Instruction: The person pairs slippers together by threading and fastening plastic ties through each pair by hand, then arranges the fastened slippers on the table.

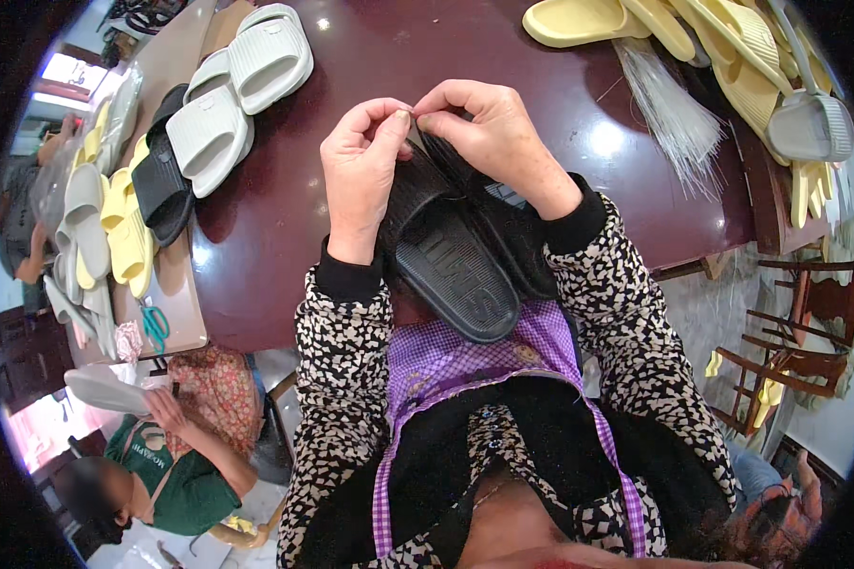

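My left hand (363, 171) and my right hand (498, 137) meet above the toe end of a pair of black slide sandals (457, 270). Each pinches thumb against forefinger, and the fingertips of both touch or nearly touch. Whatever lies between them is too small to make out. The sandals rest side by side at the near edge of the dark red table (285, 256), heels toward me against my purple checked apron (446, 365). My hands hide part of their straps.
Pale grey slides (273, 62) and black slides (164, 194) lie at the left, past them yellow ones (126, 232) and teal-handled scissors (155, 325). A bundle of clear thin strands (672, 119) lies right, near yellow slides (588, 21). A co-worker lower left holds a grey slide (109, 391).
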Action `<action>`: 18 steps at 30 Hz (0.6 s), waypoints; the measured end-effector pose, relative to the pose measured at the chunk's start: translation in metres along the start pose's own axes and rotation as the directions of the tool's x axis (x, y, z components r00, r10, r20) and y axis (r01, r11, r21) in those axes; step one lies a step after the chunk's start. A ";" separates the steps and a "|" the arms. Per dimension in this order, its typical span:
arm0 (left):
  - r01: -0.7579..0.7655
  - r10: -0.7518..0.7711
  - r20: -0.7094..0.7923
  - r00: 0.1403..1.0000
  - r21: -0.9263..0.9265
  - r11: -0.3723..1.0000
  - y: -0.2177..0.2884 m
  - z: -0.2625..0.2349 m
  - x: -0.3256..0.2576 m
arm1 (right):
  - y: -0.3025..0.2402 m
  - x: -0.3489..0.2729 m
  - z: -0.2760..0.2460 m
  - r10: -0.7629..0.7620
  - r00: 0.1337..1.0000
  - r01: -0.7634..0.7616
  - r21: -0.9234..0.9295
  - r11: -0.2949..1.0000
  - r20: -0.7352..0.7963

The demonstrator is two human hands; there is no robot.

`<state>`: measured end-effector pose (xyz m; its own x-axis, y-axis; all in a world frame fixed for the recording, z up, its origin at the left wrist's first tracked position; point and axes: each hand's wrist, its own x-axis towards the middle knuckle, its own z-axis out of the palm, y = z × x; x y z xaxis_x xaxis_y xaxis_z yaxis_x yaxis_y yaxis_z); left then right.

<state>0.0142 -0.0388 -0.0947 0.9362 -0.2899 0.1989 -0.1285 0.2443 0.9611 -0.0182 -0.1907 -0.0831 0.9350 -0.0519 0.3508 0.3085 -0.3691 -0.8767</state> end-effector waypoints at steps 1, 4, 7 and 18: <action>0.000 0.000 0.000 1.000 0.001 1.000 -0.001 0.000 0.000 | 0.000 0.000 0.000 -0.002 1.000 0.002 -0.003 1.000 0.000; -0.006 0.006 0.006 1.000 -0.003 1.000 -0.002 -0.001 0.001 | -0.001 0.001 0.000 -0.002 1.000 0.002 -0.009 1.000 0.000; -0.010 0.010 0.002 1.000 -0.001 1.000 -0.002 0.000 0.000 | -0.002 0.000 -0.002 0.005 1.000 -0.005 -0.016 1.000 0.002; 0.002 -0.002 -0.001 1.000 0.009 1.000 -0.004 -0.002 -0.001 | -0.007 -0.001 -0.001 -0.008 1.000 0.007 -0.036 0.999 -0.018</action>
<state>0.0145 -0.0377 -0.0988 0.9367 -0.2896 0.1968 -0.1296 0.2354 0.9632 -0.0218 -0.1890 -0.0773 0.9291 -0.0658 0.3638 0.3088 -0.4030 -0.8615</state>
